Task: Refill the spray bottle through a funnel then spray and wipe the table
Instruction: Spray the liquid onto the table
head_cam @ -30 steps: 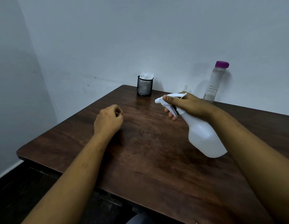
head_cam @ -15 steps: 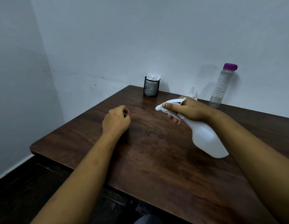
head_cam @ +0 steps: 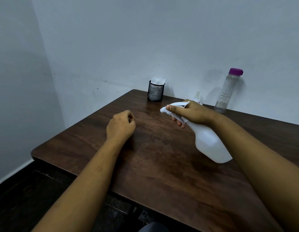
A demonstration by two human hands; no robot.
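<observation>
The left hand [head_cam: 121,125] rests on the dark brown wooden counter [head_cam: 145,164], left of centre, its fingers curled loosely into a fist with nothing visible inside it. Behind it, at the counter's far edge by the pale wall, stands a black wire-mesh cup [head_cam: 156,91] with something white and crumpled sticking out of its top. To the right, the right hand [head_cam: 194,113] is wrapped around the neck and trigger head of the white translucent plastic spray bottle [head_cam: 210,143]. The thumb lies along the top of the head and the fingers curl underneath at the trigger. The bottle is tilted, nozzle pointing left and slightly down across the counter, its rounded body held above the surface toward the right side. Just behind the right hand, a small white pointed cap [head_cam: 197,96] shows, mostly hidden. Farther right, against the wall, stands a tall clear plastic bottle with a purple lid [head_cam: 226,92], upright and well apart from the spray bottle.
</observation>
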